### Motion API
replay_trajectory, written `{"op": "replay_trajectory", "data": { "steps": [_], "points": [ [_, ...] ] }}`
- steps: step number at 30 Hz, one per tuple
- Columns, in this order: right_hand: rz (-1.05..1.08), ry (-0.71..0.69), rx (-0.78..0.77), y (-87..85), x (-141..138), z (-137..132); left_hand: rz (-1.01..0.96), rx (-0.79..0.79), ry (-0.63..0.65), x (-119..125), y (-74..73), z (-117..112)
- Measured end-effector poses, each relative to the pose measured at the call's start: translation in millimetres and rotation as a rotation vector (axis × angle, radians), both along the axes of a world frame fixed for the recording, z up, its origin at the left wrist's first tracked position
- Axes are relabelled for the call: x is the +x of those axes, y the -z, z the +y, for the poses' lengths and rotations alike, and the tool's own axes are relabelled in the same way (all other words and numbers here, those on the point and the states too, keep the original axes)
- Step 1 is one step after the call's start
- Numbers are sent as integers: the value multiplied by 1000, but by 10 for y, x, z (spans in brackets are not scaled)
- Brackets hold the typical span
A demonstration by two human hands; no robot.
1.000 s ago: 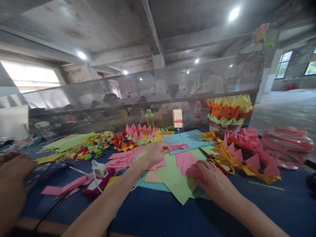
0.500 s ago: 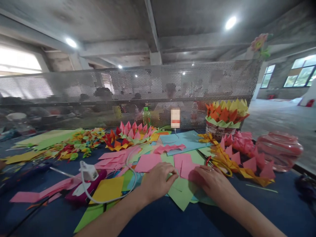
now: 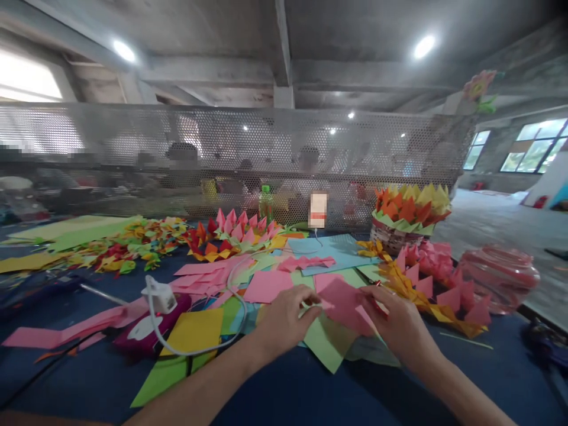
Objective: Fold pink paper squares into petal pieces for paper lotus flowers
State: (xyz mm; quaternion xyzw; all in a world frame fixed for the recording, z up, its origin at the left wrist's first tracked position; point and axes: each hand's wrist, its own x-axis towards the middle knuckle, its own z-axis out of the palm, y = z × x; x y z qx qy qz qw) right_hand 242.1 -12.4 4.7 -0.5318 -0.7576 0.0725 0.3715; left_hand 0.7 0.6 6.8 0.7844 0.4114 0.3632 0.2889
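Note:
A pink paper square (image 3: 344, 299) is lifted a little above the loose sheets in the middle of the blue table (image 3: 288, 396). My left hand (image 3: 284, 322) pinches its left corner. My right hand (image 3: 394, 322) grips its right edge with closed fingers. Under both hands lie light green sheets (image 3: 326, 349) and more pink squares (image 3: 266, 286). Red-handled scissors behind my right hand are mostly hidden.
A white charger with cable (image 3: 162, 296) lies left on a purple object. Folded paper pieces (image 3: 133, 245) pile at back left, pink and orange triangles (image 3: 444, 284) at right, beside a pink jar (image 3: 499, 275). A paper-flower basket (image 3: 410, 216) stands before a perforated metal screen (image 3: 222, 154), people behind.
My left hand came back from the far pink pieces to the near sheets. Both hands then took hold of a pink square and lifted it off the pile.

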Motion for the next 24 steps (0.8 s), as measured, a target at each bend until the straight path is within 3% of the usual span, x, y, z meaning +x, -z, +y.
{"op": "replay_trajectory", "data": {
  "steps": [7, 13, 18, 24],
  "points": [
    [293, -172, -207, -192, -261, 76, -345, -269, 56, -42, -44, 145],
    [476, -262, -328, -112, -384, 211, -437, -418, 90, -64, -62, 175],
    [660, -218, -309, -7, -314, 232, -451, -454, 45, -88, -34, 217],
    [806, -172, -331, -70, -212, 131, -437, -481, 8, -90, -7, 233]
  ]
}}
